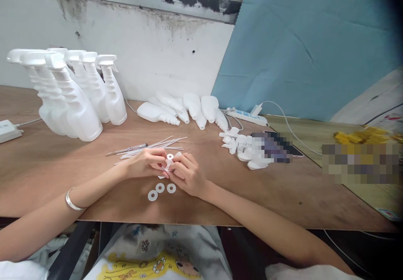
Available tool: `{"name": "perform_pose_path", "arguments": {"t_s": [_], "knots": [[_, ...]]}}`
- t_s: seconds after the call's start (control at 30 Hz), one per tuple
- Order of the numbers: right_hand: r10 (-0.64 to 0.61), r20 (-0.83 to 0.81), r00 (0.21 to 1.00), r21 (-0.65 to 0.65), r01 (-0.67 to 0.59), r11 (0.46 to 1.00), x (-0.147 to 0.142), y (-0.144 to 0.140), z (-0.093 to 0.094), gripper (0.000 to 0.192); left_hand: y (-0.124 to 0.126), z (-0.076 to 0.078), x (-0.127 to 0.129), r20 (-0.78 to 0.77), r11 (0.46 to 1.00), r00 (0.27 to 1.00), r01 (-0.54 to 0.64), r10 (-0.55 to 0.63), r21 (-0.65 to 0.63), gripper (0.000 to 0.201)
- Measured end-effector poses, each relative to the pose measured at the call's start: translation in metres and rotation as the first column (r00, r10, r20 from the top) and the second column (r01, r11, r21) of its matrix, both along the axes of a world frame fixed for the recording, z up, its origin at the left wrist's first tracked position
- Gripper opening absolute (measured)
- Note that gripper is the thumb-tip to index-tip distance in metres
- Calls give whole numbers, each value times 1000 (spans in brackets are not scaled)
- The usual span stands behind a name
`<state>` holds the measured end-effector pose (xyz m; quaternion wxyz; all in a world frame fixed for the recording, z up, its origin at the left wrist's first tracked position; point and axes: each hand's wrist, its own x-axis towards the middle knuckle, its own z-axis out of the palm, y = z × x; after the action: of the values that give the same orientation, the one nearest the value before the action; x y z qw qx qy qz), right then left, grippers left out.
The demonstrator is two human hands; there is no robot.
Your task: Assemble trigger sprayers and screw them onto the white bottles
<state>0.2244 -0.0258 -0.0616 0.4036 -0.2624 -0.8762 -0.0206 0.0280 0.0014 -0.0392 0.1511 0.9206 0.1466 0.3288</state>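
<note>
My left hand [150,161] and my right hand [188,174] meet over the table, fingers closed around a small white plastic spray head [169,165]. Parts of it are hidden behind the fingertips. A white ring washer [170,156] shows at its upper side, between the two hands; whether it is seated cannot be told. Just below the hands, several flat white washers [153,195] lie loose on the wood. Thin white dip tubes [163,142] are spread behind my left hand, with a slim screwdriver-like tool [127,149] beside them.
Several white spray bottles [80,108] with heads stand at the left. Headless bottles [155,113] lie along the wall. Loose white spray heads [245,145] are piled to the right, by a partly blurred phone [294,149]. A power strip [247,115] sits behind on the brown table [252,196].
</note>
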Motion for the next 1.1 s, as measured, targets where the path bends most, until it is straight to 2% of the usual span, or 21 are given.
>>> {"name": "perform_pose_path", "arguments": {"t_s": [0.27, 0.33, 0.4, 0.53, 0.67, 0.9, 1.1], "knots": [[5, 24, 1000, -44, -4, 999, -2, -2, 3, 9, 2, 0, 0, -66, 1000, 997, -30, 30, 4, 19], [-8, -7, 1000, -54, 7, 999, -2, -1, 2, 6, 1, -1, 1, -83, 997, 994, -76, 75, -15, 20], [-28, -58, 998, -61, 24, 998, -2, 0, 1, 13, -2, -1, 2, -102, 988, 983, -152, 150, -5, 21], [-57, -105, 993, -78, 49, 996, -1, 1, 0, 27, -10, 1, 6, -137, 957, 949, -273, 285, 99, 23], [-72, -112, 991, -82, 63, 995, -1, 1, 1, 32, -13, 1, 9, -162, 923, 922, -312, 351, 224, 28], [-113, -110, 988, -13, 112, 994, -1, -1, 2, 36, -13, 2, 9, -191, 892, 917, -265, 351, 367, 26], [-190, -79, 979, 9, 191, 982, -1, -1, 3, 32, -15, 1, 10, -143, 909, 936, -261, 321, 325, 24]]}}
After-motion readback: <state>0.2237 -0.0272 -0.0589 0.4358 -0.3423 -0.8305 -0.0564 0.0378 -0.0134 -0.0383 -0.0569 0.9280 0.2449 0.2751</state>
